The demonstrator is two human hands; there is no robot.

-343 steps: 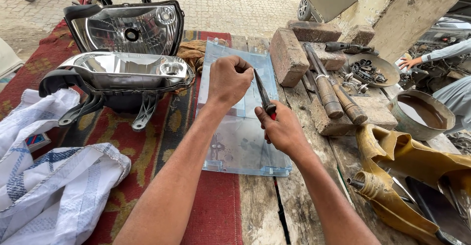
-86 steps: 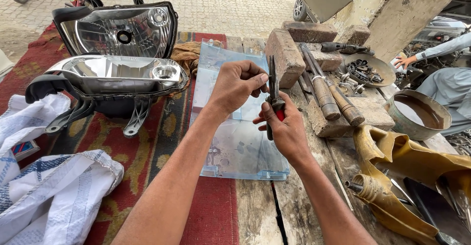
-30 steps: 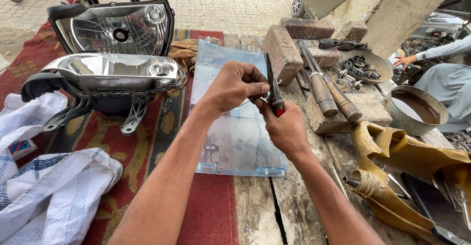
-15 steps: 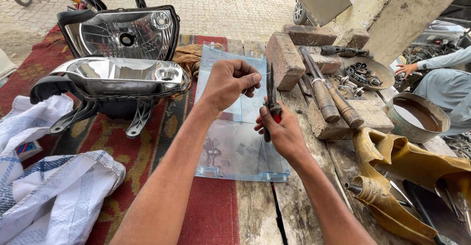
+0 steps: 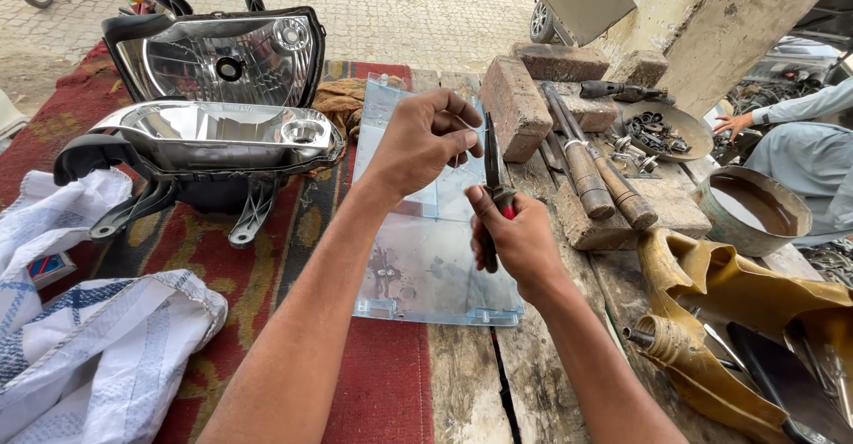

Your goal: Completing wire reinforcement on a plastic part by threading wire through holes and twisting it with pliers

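Observation:
My right hand [image 5: 520, 244] grips a pair of pliers [image 5: 491, 164] with red-and-black handles, its dark jaws pointing up. My left hand [image 5: 425, 137] hovers just left of the jaws, fingers curled, thumb and fingertips pinched by the tip; whether it holds anything small cannot be told. Both hands are above a clear plastic sheet [image 5: 418, 275] lying flat on the wooden table [image 5: 462, 382]. Left of it, a headlight housing with a chrome reflector [image 5: 218, 137] rests on a red patterned cloth [image 5: 249, 266].
A second headlight reflector [image 5: 222, 57] stands behind the first. Bricks [image 5: 515, 106], wooden-handled tools [image 5: 595, 173], a dish of small metal parts [image 5: 662, 128] and a metal bowl [image 5: 755, 208] sit on the right. White woven sacks [image 5: 89, 346] lie left. Another person's hand [image 5: 733, 124] appears far right.
The hands rose off the plastic sheet; the pliers went from lying low to upright. My left hand now pinches at the jaw tip.

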